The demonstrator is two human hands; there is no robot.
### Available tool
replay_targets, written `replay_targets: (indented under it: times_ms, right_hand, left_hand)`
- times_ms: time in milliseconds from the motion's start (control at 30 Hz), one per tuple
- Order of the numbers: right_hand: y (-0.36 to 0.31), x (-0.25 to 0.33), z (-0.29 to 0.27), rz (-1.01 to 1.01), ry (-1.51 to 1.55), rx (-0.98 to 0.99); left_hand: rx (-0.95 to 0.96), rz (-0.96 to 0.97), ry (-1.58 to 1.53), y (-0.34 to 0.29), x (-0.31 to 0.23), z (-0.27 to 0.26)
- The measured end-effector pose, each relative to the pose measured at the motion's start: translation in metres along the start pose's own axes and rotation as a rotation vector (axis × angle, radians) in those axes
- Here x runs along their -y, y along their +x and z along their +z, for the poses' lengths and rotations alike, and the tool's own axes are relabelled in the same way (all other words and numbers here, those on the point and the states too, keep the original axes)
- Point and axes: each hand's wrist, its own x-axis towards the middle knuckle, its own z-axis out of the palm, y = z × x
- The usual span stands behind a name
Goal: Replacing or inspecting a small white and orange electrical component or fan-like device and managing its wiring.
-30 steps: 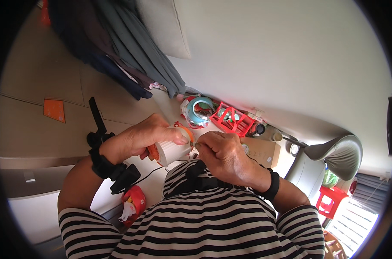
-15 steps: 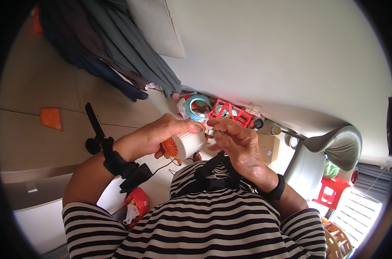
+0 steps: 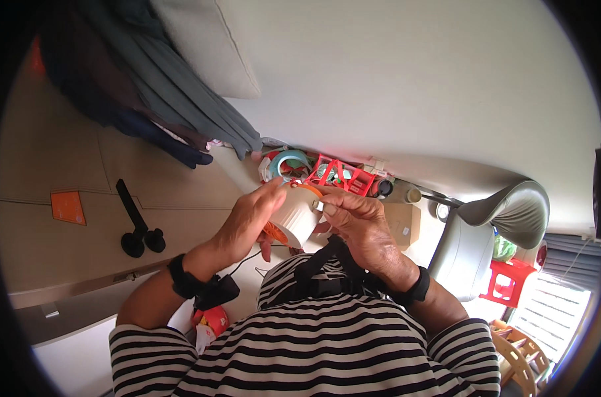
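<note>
Your L hand [image 3: 242, 221] grasps a white cyl. [image 3: 292, 215] w/ orange ends [image 3: 275, 233]; your R hand [image 3: 363, 223] pinches a small white piece [image 3: 319, 206] at its side.

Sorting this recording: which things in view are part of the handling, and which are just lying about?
In use:
- white ribbed cylinder with orange ends, held by the left hand
- small white piece, pinched by the right hand at the cylinder; too small to identify

Lying about:
- red basket
- cardboard box
- grey chair
</note>
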Motion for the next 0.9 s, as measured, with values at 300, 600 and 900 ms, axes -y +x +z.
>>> replay_targets:
  times_ms: [300, 600, 900]
  right_hand:
    - [0.005, 0.006, -0.014, 0.150, 0.490, -0.047]
    - [0.003, 0.036, 0.005, 0.261, 0.585, -0.002]
    - [-0.010, 0.058, 0.026, 0.086, 0.259, -0.080]
  left_hand:
    - [-0.053, 0.258, 0.134, -0.006, 0.016, 0.016]
    - [-0.291, 0.922, 0.419, 0.024, 0.002, -0.004]
    - [-0.150, 0.878, 0.181, 0.030, -0.015, -0.004]
